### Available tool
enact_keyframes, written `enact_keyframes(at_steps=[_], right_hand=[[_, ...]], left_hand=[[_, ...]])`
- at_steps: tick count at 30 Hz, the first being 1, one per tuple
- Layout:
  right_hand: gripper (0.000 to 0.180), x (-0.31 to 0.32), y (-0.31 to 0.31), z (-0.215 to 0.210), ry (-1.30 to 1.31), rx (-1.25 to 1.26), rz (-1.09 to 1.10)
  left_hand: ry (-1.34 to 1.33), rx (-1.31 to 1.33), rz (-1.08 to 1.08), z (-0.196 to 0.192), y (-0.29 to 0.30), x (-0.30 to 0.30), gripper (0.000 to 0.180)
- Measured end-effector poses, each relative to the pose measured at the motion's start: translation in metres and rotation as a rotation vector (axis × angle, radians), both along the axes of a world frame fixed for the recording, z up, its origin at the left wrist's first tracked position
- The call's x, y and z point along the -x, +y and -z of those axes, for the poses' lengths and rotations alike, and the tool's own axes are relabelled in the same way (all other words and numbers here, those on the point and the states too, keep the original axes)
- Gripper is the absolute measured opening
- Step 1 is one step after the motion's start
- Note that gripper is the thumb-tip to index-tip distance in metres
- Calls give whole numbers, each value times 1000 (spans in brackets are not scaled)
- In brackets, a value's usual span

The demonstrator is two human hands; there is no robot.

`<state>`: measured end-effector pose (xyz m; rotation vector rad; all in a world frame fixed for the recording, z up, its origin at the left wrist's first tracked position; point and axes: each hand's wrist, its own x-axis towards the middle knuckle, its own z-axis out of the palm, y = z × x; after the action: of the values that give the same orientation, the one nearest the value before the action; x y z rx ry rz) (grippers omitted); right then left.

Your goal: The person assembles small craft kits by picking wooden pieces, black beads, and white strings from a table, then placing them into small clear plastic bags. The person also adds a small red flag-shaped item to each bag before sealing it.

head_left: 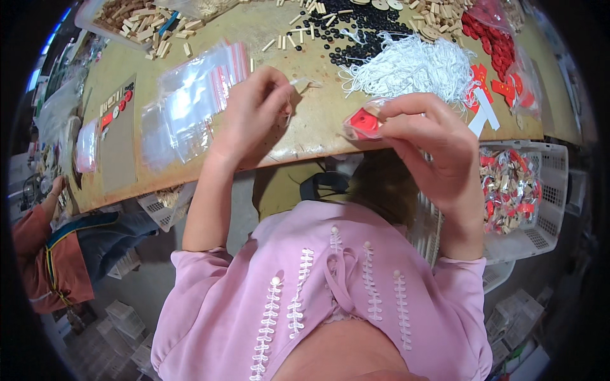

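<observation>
Head view: your right hand (435,136) pinches a clear bag (351,131), red piece (366,119) inside, over the surface (298,145)'s near edge, below the white strings (413,66). Your left hand (254,108), fingers curled, is beside the flat bags (187,114); can't tell if it's gripping anything.

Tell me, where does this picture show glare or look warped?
Head view: the flat clear plastic bags glare whitish, and the small clear plastic packet in the right hand has glints; head view: the tan tabletop has curved edges, and the frame's corners go black.
</observation>
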<state>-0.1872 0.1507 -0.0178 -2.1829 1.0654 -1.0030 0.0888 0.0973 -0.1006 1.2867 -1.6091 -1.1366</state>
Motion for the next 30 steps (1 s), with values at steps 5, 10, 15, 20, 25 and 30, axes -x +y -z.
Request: enact_keyframes(at_steps=[5,10,15,20,25,30], right_hand=[[14,-23,-15,14,22,57,-60],[12,-36,-20,10,44,96,-103],[14,-33,-17,16,80,86,-66],[17,-40,-16,21,63,129,-100],[17,-45,-16,21,61,98,-149],[17,-38,-20,18,-44,11,-130]], left_hand=[[712,13,-44,-51,8,2,7],[192,468,3,-47,30,33,17],[-455,696,91,-46,35,19,18],[-523,778,153,-59,31,16,28],[-609,723,262,-50,27,13,33],[-270,715,210,-63,23,-1,39]])
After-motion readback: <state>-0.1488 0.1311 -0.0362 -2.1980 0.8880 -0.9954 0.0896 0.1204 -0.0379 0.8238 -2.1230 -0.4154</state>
